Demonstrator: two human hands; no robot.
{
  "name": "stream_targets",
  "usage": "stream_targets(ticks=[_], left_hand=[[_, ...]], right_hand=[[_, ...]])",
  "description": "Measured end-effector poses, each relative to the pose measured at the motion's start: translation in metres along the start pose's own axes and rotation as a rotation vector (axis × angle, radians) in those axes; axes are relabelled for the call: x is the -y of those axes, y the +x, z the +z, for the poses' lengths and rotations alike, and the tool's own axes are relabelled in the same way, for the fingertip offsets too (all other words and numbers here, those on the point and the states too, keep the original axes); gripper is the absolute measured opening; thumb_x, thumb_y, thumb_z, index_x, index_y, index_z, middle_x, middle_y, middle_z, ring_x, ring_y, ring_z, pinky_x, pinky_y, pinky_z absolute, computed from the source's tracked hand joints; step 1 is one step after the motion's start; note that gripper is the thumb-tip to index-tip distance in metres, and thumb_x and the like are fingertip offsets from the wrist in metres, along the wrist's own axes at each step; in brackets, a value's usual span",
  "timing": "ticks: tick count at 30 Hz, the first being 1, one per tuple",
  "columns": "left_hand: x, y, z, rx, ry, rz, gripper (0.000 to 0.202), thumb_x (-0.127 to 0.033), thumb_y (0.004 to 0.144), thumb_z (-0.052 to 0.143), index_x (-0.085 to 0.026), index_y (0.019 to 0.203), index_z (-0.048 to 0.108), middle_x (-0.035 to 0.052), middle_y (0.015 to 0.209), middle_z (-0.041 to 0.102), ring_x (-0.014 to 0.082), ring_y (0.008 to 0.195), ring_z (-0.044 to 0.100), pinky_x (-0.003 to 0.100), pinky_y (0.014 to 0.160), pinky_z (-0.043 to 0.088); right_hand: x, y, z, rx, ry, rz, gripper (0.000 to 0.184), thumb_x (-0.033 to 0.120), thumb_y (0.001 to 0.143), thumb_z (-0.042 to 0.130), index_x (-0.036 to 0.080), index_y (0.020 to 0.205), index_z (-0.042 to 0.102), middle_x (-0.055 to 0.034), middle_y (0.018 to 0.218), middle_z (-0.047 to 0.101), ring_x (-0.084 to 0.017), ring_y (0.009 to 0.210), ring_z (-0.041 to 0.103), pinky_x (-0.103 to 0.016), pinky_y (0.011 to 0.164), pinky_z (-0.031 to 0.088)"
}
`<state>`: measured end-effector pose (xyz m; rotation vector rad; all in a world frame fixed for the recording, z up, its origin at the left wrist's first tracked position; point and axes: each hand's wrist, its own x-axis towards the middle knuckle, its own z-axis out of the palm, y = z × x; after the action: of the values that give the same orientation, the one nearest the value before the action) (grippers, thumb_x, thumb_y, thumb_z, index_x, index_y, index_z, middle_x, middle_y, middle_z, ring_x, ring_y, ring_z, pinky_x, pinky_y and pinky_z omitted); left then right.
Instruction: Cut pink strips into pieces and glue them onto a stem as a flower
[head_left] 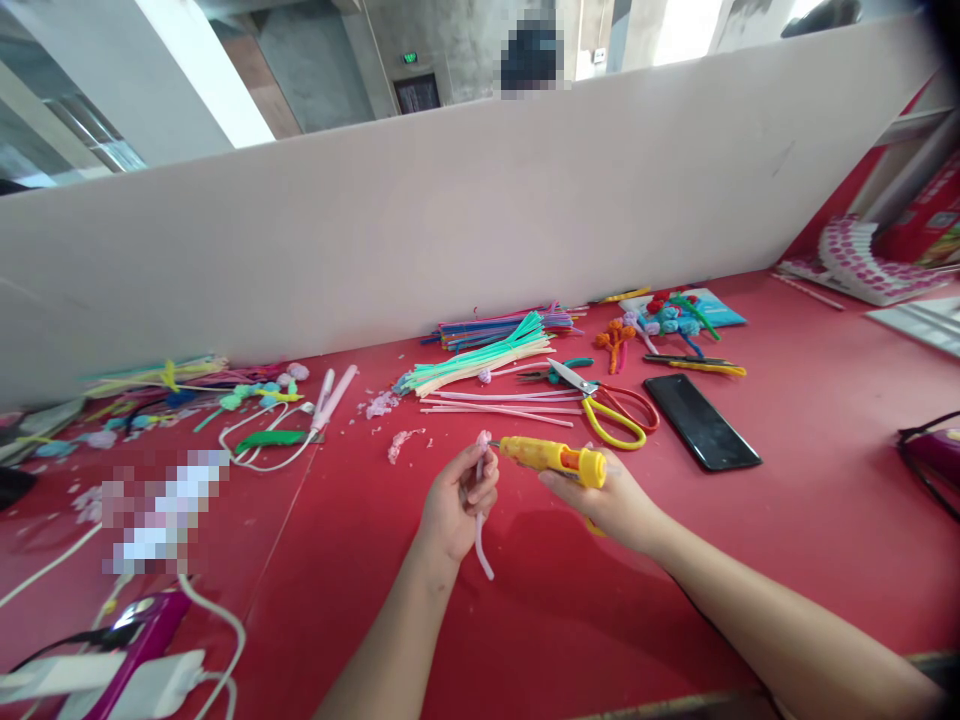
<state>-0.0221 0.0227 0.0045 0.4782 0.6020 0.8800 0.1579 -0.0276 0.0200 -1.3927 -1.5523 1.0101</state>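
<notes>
My left hand [459, 500] pinches a pale pink pipe cleaner [481, 548], its loose end hanging below the fingers and a small fuzzy pink tuft at the top. In my right hand [619, 500] is a yellow hot glue gun [544, 455], pointing left. Its metal nozzle is at the pink tuft; whether glue is coming out is too small to tell. Beyond the hands lie several straight pink pipe cleaners [502, 408] and scissors [615, 405] with red and yellow handles. Teal-handled pliers [559, 372] rest behind the scissors.
A black phone [701, 422] lies right of the scissors, with tweezers [697, 366] behind it. Bundled pipe cleaners [480, 358] sit against a white partition [450, 220]. Colourful fuzzy pieces [667, 315] are at back right. Left are a white-corded pink tool [330, 400], a green-handled tool [270, 440] and cables.
</notes>
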Motion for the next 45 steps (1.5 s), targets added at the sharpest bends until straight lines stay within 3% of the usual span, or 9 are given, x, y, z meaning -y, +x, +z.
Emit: stream_targets(ticks=[8,12,15,17,20,23,28,32,45], left_hand=[[0.000,0.001,0.003,-0.093,0.235,0.157,0.020,-0.031,0.076,0.055,-0.012,0.071,0.053,-0.0027,0.062,0.047,-0.0006,0.037,0.029,0.015,0.031,0.017],[-0.001,0.004,-0.002,-0.228,0.371,0.296,0.022,-0.035,0.074,0.058,-0.012,0.077,0.057,-0.0006,0.067,0.051,0.0009,0.042,0.038,0.014,0.034,0.023],[-0.003,0.005,-0.006,-0.313,0.439,0.379,0.025,-0.037,0.073,0.058,-0.012,0.080,0.058,-0.0001,0.067,0.052,0.0011,0.043,0.039,0.014,0.034,0.023],[-0.004,0.005,-0.007,-0.297,0.464,0.407,0.025,-0.037,0.074,0.057,-0.013,0.079,0.058,-0.0006,0.065,0.052,0.0006,0.041,0.037,0.014,0.034,0.020],[-0.005,0.003,-0.005,-0.219,0.468,0.386,0.024,-0.038,0.076,0.054,-0.014,0.079,0.056,-0.0027,0.059,0.049,0.0006,0.038,0.035,0.014,0.033,0.018],[-0.005,0.001,-0.001,-0.177,0.469,0.338,0.025,-0.039,0.076,0.054,-0.014,0.080,0.055,-0.0043,0.053,0.046,0.0005,0.035,0.032,0.014,0.034,0.019],[-0.003,-0.003,0.007,-0.131,0.520,0.294,0.025,-0.038,0.078,0.053,-0.013,0.080,0.055,-0.0050,0.048,0.045,-0.0002,0.034,0.026,0.014,0.034,0.016],[0.001,-0.007,0.013,-0.077,0.550,0.187,0.027,-0.040,0.078,0.051,-0.013,0.080,0.055,-0.0053,0.044,0.043,0.0005,0.033,0.023,0.015,0.033,0.013],[0.011,-0.011,0.020,0.024,0.618,0.070,0.031,-0.042,0.081,0.045,-0.013,0.085,0.056,-0.0041,0.045,0.045,0.0024,0.036,0.021,0.016,0.035,0.012]], right_hand=[[0.004,0.000,-0.003,-0.032,-0.017,-0.115,0.026,0.037,0.078,0.050,0.018,0.063,0.041,0.0041,0.059,0.041,-0.007,0.052,0.037,-0.021,0.049,0.031],[0.002,0.002,-0.003,-0.024,-0.138,-0.134,0.017,0.034,0.074,0.053,0.018,0.072,0.046,0.0015,0.070,0.047,-0.010,0.059,0.043,-0.022,0.055,0.034],[-0.008,0.001,0.005,0.087,-0.324,-0.169,0.016,0.024,0.067,0.058,0.017,0.078,0.048,-0.0007,0.079,0.049,-0.011,0.063,0.045,-0.023,0.057,0.035],[-0.016,0.000,0.014,0.213,-0.423,-0.205,0.022,0.020,0.062,0.061,0.016,0.082,0.051,-0.0027,0.084,0.049,-0.012,0.068,0.047,-0.023,0.060,0.037],[-0.022,-0.002,0.022,0.297,-0.531,-0.271,0.030,0.023,0.062,0.064,0.015,0.090,0.055,-0.0054,0.090,0.050,-0.015,0.079,0.049,-0.025,0.070,0.039],[-0.022,0.003,0.018,0.286,-0.563,-0.327,0.033,0.036,0.068,0.062,0.017,0.094,0.057,-0.0059,0.090,0.052,-0.017,0.083,0.050,-0.027,0.074,0.039],[-0.037,0.026,-0.017,-0.022,-0.717,-0.231,0.013,0.022,0.080,0.048,0.017,0.084,0.059,-0.0053,0.085,0.057,-0.015,0.078,0.052,-0.024,0.069,0.037],[-0.057,0.040,-0.035,-0.086,-0.779,-0.166,0.012,0.018,0.078,0.048,0.016,0.079,0.060,-0.0065,0.080,0.057,-0.017,0.077,0.052,-0.026,0.068,0.037],[-0.068,0.046,-0.008,-0.062,-0.768,-0.206,0.015,0.013,0.076,0.044,0.013,0.070,0.057,-0.0116,0.079,0.055,-0.022,0.082,0.049,-0.033,0.076,0.036]])
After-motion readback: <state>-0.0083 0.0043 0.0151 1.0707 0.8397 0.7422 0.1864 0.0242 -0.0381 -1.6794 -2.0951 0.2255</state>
